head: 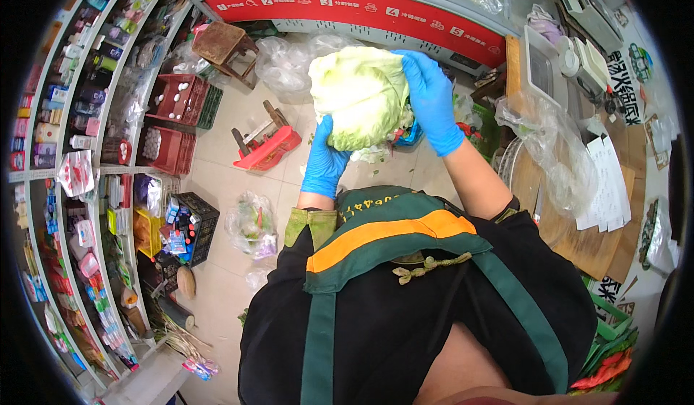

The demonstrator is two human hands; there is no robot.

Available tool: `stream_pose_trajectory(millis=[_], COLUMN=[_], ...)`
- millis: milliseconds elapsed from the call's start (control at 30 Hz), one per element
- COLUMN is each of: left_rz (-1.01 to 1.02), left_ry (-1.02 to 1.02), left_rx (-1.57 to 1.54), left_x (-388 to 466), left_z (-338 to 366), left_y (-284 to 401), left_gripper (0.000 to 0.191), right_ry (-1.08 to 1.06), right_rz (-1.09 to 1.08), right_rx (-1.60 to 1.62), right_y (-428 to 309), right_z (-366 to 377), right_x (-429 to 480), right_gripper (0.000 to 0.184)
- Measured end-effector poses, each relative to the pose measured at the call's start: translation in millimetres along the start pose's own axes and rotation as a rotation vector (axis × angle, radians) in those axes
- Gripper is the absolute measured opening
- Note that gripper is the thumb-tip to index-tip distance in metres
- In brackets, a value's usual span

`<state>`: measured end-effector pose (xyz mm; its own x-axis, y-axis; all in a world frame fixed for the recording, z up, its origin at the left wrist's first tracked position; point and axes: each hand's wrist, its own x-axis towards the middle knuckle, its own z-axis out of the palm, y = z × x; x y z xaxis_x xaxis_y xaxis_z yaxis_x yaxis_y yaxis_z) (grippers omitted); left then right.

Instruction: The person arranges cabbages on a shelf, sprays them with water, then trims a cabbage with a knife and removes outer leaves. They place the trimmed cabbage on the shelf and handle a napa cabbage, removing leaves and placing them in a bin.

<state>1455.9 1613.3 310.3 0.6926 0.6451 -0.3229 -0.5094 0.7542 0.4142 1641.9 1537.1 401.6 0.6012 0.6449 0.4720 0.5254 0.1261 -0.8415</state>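
A pale green leafy head of cabbage (360,99) is held up in front of me between both hands. My left hand (327,158), in a blue glove, grips it at the lower left, thumb on the near face. Gloved in blue as well, my right hand (431,101) clasps its upper right side with the fingertips at the top edge. Behind and below the cabbage, partly hidden, is a blue basket (410,135) with mixed scraps. Loose leaf pieces (371,154) lie on the floor close by.
A chest freezer (347,4) spans the far side. A red-topped stool (268,147) lies tipped over; a wooden stool (225,44) is behind it. Stocked shelves (81,107) and crates (198,229) line the left. At right, a knife (538,204) rests on a wooden board (564,242).
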Motion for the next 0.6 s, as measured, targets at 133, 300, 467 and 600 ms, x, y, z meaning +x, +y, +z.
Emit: stream_pose_trajectory(millis=[133, 300, 467, 600], left_rz=[-0.041, 0.04, 0.11, 0.122], left_ry=[-0.09, -0.324, -0.316, -0.289], left_rx=[0.022, 0.141, 0.22, 0.235], left_x=[-4.2, -8.1, -23.9, -39.2], left_z=[-18.5, -15.5, -7.7, -8.5], left_y=[7.6, 12.5, 16.4, 21.8], left_gripper=[0.071, 0.062, 0.062, 0.061], right_ry=[0.032, 0.079, 0.176, 0.205], right_rz=[0.403, 0.193, 0.121, 0.211], right_rx=[0.48, 0.164, -0.271, -0.156], right_y=[16.2, 49.4, 105.9, 104.1], right_z=[3.4, -4.3, -10.2, -8.0], right_x=[28.8, 67.1, 97.4, 88.6], right_gripper=[0.032, 0.038, 0.04, 0.041])
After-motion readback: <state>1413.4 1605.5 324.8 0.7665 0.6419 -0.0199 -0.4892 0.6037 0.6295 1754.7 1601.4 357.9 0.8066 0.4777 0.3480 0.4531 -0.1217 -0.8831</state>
